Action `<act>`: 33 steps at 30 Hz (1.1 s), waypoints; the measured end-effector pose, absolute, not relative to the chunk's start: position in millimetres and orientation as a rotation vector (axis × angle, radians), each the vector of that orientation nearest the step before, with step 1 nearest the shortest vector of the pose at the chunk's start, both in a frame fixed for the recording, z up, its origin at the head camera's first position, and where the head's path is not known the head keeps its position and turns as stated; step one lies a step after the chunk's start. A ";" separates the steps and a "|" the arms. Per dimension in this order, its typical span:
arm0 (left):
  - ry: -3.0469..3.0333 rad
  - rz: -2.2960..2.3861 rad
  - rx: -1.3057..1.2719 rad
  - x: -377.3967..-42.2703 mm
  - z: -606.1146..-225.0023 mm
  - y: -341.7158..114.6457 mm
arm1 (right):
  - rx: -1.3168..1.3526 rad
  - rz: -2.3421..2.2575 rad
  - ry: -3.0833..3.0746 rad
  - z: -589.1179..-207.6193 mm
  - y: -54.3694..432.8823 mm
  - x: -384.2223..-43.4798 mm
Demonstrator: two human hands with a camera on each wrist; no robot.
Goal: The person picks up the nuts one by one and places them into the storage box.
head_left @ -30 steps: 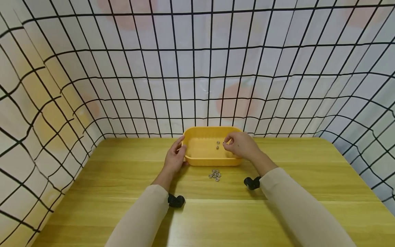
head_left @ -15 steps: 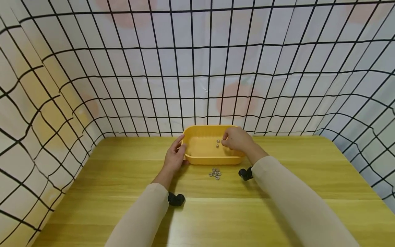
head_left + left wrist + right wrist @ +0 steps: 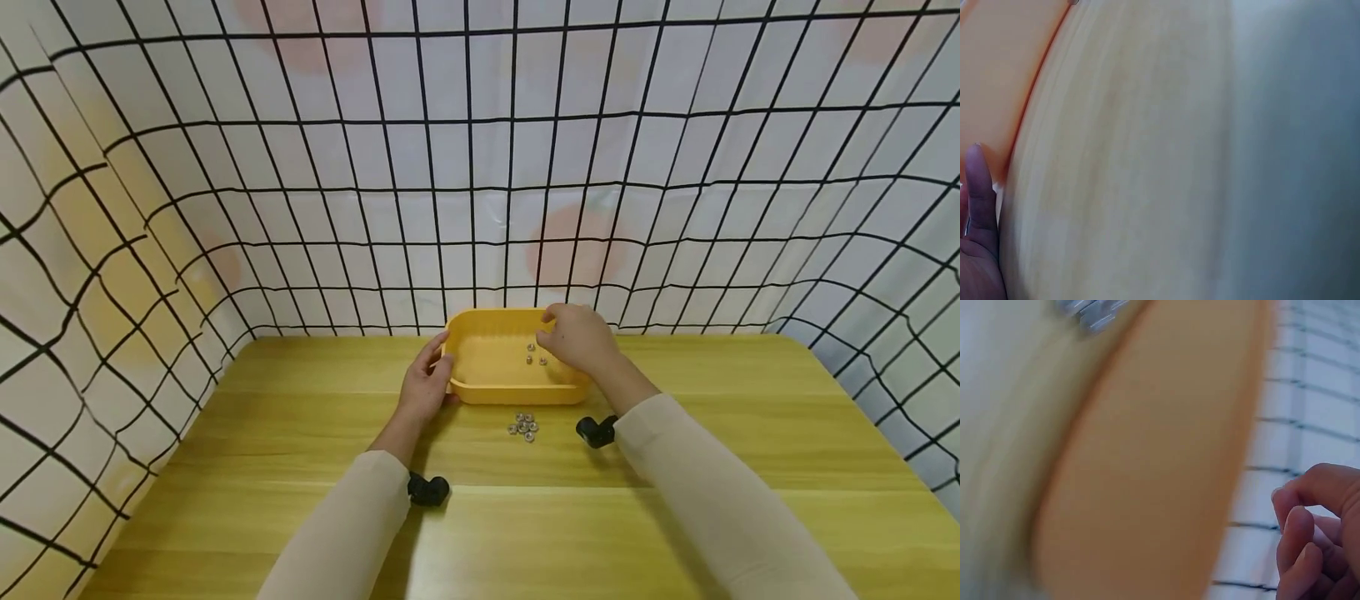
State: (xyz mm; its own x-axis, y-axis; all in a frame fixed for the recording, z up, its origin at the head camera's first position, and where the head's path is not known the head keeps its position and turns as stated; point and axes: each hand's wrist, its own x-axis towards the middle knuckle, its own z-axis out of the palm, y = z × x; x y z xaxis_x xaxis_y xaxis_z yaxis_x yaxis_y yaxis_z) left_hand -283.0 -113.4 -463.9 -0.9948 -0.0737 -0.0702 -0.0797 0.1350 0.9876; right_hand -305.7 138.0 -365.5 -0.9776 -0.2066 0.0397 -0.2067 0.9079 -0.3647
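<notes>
A yellow plastic tray (image 3: 480, 395) stands at the back of the table. My left hand (image 3: 424, 385) grips its left end, thumb at the rim; in the left wrist view only part of that hand (image 3: 980, 219) shows. Over the tray's right end is my right hand (image 3: 581, 340), thumb and index finger apart, holding nothing. The right wrist view shows its fingers (image 3: 1297, 534) loosely bent. Three small metal nuts lie inside the tray, one nut (image 3: 543, 361) nearest the right hand. A cluster of several nuts (image 3: 522, 427) lies on the table before the tray.
A black wire grid (image 3: 472, 242) with a pale printed sheet behind it rises past the back edge and along both sides. The wooden table (image 3: 510, 533) extends in front and to both sides. Black wrist cameras (image 3: 597, 432) hang beneath both sleeves.
The right hand has dipped into the tray and let go of a nut, which now lies there beside the other two. Its fingers have parted and risen slightly. The left hand stays put.
</notes>
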 end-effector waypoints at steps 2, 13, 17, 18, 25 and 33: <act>2.364 2.061 -0.152 -282.5 -462.3 -113.6 | 0.326 0.684 -3.004 -354.1 135.0 -294.8; 2.361 2.043 -0.162 -281.0 -465.1 -115.9 | 0.409 1.072 -2.921 -344.0 134.5 -245.2; 2.361 2.039 -0.162 -280.3 -465.8 -115.3 | 0.387 1.160 -2.945 -354.8 137.2 -235.5; 2.363 2.038 -0.160 -280.3 -465.6 -115.0 | 0.390 1.167 -2.954 -357.7 138.1 -233.3; 2.371 2.027 -0.165 -280.6 -462.7 -113.8 | 0.396 1.254 -3.018 -375.2 139.1 -218.4; 2.361 2.053 -0.160 -280.3 -462.0 -113.2 | 0.405 1.316 -3.059 -402.6 144.4 -210.3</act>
